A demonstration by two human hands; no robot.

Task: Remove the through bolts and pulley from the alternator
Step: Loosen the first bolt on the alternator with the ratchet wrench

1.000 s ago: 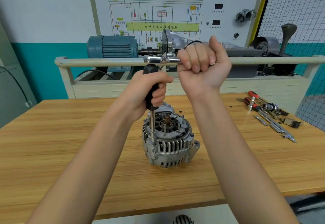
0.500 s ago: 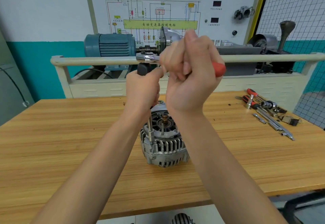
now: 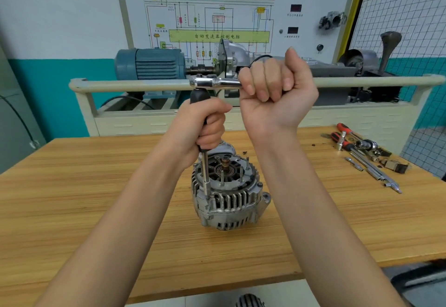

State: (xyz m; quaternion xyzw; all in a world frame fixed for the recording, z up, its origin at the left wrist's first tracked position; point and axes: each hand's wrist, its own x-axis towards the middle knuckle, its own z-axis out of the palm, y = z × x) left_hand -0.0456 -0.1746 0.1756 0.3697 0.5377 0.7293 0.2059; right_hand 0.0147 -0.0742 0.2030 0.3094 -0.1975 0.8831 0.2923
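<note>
— Fingers [image 3: 212, 128] of the left hand [image 3: 201, 126] are curled round the black grip of the extension driver [image 3: 204, 159], while the right hand [image 3: 277, 94] is wrapped in a fist round the ratchet handle [image 3: 212, 82]. Why both?

— Judging by the set-up, the left hand keeps the long shaft upright so its socket stays seated on a through bolt [image 3: 207, 197] at the rim of the alternator [image 3: 228, 193]; the right supplies the turn from the end of the lever.

— And where is the alternator?

— Standing on end on the wooden table [image 3: 96, 186], shaft stub pointing up, just below both hands. Nothing clamps it, so I would guess the downward press also steadies it.

— What differs from half a second ago?

— Then the right fist sat swung in over the left hand, red handle end showing. Now it is back out to the right, as it was a second ago: one ratchet stroke returned. Spare tools [image 3: 364, 154] lie at the table's right edge.
</note>
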